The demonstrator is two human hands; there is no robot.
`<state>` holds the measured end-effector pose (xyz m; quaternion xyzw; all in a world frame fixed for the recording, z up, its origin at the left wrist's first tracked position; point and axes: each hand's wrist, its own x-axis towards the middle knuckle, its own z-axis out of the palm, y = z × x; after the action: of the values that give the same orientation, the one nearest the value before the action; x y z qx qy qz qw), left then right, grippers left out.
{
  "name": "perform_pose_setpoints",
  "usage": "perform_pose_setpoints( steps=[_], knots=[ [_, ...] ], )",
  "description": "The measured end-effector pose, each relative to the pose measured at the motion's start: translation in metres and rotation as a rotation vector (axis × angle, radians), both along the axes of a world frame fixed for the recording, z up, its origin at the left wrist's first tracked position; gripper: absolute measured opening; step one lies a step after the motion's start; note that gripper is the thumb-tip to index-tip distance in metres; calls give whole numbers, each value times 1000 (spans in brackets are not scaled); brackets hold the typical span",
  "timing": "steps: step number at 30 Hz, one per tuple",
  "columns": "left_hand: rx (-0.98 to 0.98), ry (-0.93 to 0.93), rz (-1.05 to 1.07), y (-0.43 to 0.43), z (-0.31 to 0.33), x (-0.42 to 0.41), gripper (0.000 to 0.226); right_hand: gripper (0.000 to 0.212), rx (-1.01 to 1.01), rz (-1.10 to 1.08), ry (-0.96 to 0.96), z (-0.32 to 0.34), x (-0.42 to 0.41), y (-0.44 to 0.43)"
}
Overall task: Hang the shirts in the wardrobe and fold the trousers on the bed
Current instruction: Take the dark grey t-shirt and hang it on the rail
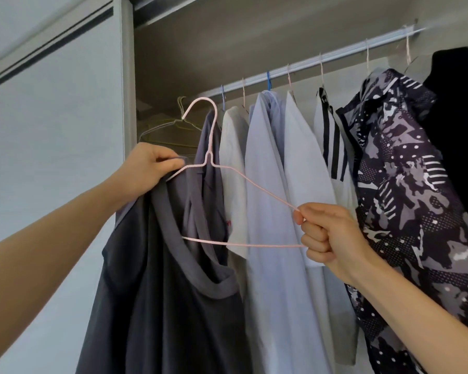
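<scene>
Wardrobe (227,36) stands open, its sliding door (54,144) at the left, and hung shirts fill the rail (308,59), from a patterned shirt (405,184) on the right to a light blue shirt (270,211) in the middle. In front of them at the left is the dark grey T-shirt (160,306), off the rail, its neckline over the left arm of a pink wire hanger (254,182) whose hook is free. The left hand (146,168) pinches the T-shirt's shoulder against that arm with curled fingers; the right hand (327,233) grips the hanger's right corner, thumb and forefinger closed on the wire
</scene>
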<state>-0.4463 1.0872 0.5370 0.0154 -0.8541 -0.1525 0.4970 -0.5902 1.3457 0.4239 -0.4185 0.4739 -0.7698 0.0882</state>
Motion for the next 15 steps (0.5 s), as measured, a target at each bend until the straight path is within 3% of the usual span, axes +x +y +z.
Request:
perform_pose_setpoints(
  steps=[8, 15],
  knots=[
    [261, 112, -311, 23, 17, -5, 25, 29, -174, -8, -6, -4, 19, -10],
    [67, -65, -335, 38, 27, 3, 27, 30, -382, -89, -86, 8, 33, -9]
  ],
)
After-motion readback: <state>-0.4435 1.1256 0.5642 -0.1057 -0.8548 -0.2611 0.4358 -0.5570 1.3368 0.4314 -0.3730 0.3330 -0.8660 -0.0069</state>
